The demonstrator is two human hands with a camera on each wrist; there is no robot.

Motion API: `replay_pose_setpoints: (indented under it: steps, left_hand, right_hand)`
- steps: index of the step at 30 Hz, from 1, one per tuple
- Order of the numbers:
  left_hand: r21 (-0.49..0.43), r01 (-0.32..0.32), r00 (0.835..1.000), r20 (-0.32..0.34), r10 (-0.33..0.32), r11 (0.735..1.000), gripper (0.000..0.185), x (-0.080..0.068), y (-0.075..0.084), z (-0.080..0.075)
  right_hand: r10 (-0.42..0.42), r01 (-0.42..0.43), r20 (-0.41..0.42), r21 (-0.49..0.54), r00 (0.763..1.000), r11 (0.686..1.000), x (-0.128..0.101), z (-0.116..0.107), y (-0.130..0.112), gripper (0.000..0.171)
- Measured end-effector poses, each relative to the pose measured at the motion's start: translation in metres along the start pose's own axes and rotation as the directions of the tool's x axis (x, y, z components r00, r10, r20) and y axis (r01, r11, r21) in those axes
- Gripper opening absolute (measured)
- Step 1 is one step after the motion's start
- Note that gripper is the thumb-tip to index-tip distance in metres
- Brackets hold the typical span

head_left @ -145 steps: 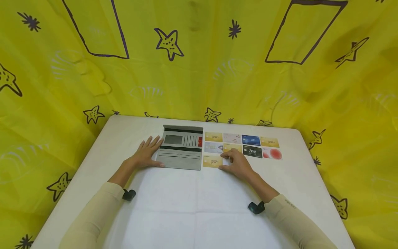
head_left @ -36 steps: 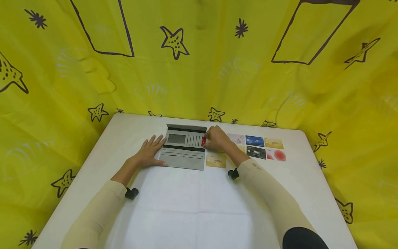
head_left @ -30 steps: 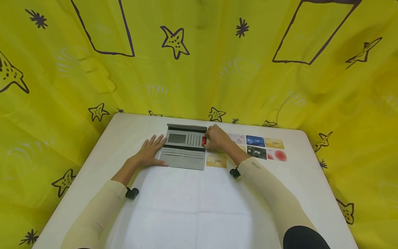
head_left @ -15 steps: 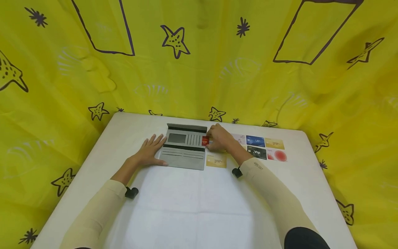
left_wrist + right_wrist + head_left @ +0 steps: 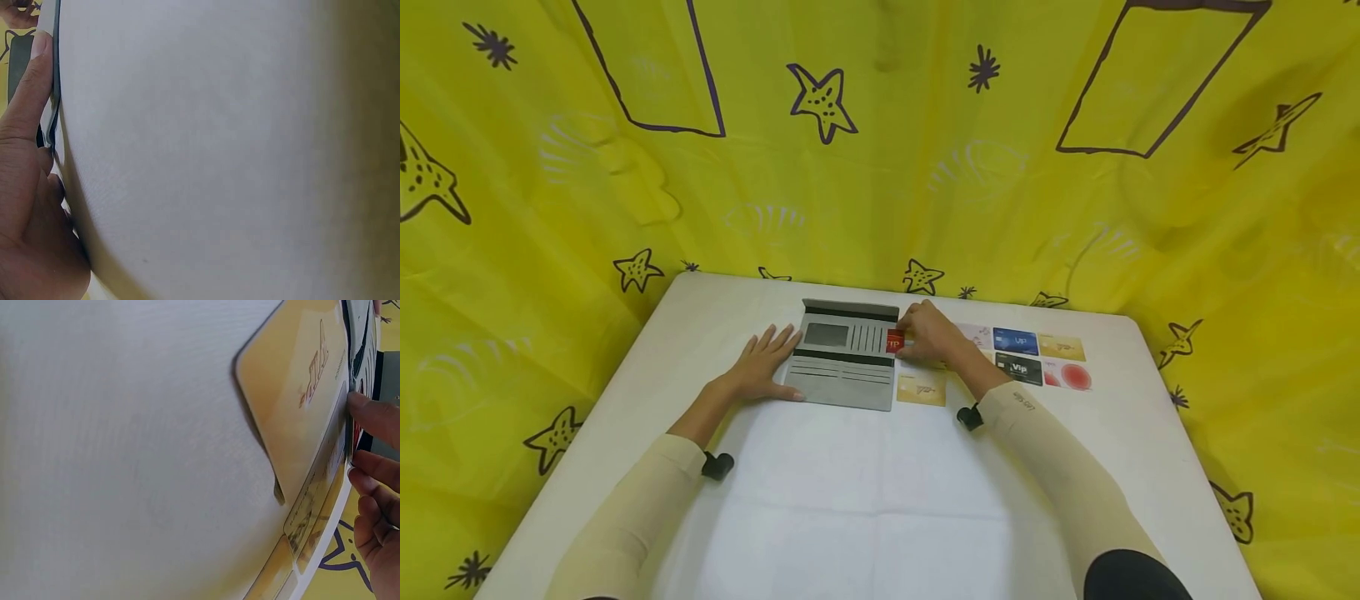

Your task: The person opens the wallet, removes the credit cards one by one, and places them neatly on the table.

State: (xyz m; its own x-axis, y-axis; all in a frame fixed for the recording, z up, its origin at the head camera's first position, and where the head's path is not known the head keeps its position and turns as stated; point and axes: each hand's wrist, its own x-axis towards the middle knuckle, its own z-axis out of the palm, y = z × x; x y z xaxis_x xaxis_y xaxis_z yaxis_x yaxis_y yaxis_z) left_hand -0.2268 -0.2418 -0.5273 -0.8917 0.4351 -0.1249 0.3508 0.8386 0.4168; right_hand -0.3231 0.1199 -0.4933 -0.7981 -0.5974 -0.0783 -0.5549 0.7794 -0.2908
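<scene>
An open grey wallet (image 5: 844, 357) lies flat on the white table (image 5: 865, 492). My left hand (image 5: 758, 367) rests flat on its left edge, fingers straight; the left wrist view shows a finger (image 5: 30, 81) along the wallet's edge. My right hand (image 5: 929, 333) pinches a red card (image 5: 893, 341) that sticks out of a slot at the wallet's right side. In the right wrist view its fingertips (image 5: 375, 419) sit just past a gold card (image 5: 294, 394).
Right of the wallet several cards lie in rows: a gold card (image 5: 921, 387) nearest me, a blue card (image 5: 1018, 340), a black VIP card (image 5: 1018, 367), another gold card (image 5: 1062, 347) and a card with a red circle (image 5: 1067, 377). Yellow star-printed cloth (image 5: 880, 167) surrounds the table.
My right hand left the loose cards and reached the wallet's right edge. Over the last second the red card came slightly further out to the right. The left hand has not moved.
</scene>
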Motion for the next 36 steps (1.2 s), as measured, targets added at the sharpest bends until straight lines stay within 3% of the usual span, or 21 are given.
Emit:
replay_pose_setpoints:
  steps: [10,15,20,25,33,36]
  left_hand:
    - [0.003,0.002,1.000,0.000,-0.002,1.000,0.119,0.000,0.003,-0.001]
    - [-0.008,-0.009,1.000,-0.006,0.009,1.000,0.119,-0.001,0.003,-0.002]
    - [-0.026,-0.031,0.999,-0.024,0.030,0.999,0.121,-0.002,0.004,-0.003]
    - [-0.013,-0.015,1.000,-0.012,0.015,1.000,0.120,-0.002,0.003,-0.002]
    - [0.009,0.001,1.000,-0.002,-0.001,1.000,0.118,-0.001,0.002,-0.001]
    - [0.009,0.000,1.000,-0.003,0.000,1.000,0.119,0.000,0.001,0.000]
  right_hand:
    - [0.053,-0.051,-0.012,0.114,0.999,0.992,-0.005,-0.003,0.000,0.047]
    - [0.109,-0.106,0.005,0.262,0.994,0.959,-0.011,-0.005,0.004,0.051]
    - [0.138,-0.136,0.021,0.347,0.990,0.928,-0.018,-0.008,0.008,0.052]
    - [0.172,-0.166,0.027,0.443,0.985,0.881,-0.025,-0.009,0.012,0.052]
    - [0.259,-0.235,0.046,0.593,0.965,0.770,-0.030,-0.004,0.019,0.055]
    - [0.285,-0.249,0.042,0.617,0.957,0.746,-0.032,-0.003,0.019,0.055]
